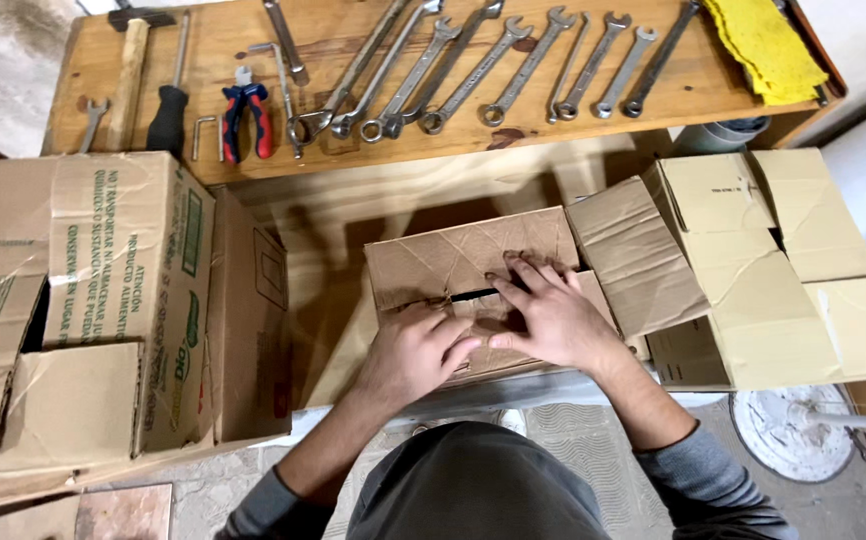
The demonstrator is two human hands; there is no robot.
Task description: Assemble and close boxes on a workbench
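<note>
Cardboard fills the middle of our view: a small brown box (473, 265) sits just below the front edge of the wooden counter (373, 150), and we press both hands down on its folded top flaps. Our left hand (415, 352) lies flat on the near flap, fingers spread and loose, gripping nothing. Our right hand (545, 315) rests just beside it, fingers stretched forward across the seam where a dark slit shows between the flaps; it too is flat and unclenched, holding nothing. The two hands touch at the thumbs.

Left of the small box stands a larger printed carton (123, 300), its flaps open and one tall side panel turned toward the box. Right of the small box lies a pale, opened carton (783, 290) with flaps splayed outward, one flap reaching close to the box.

Beyond the small box, on the counter, a row of combination wrenches (483, 70) lies fanned out. Left of them are red-handled pliers (246, 120), a black-handled screwdriver (170, 110), a wooden-handled hammer (130, 65) and a small wrench (93, 122). At the counter's far right corner sits a yellow cloth (765, 45).
</note>
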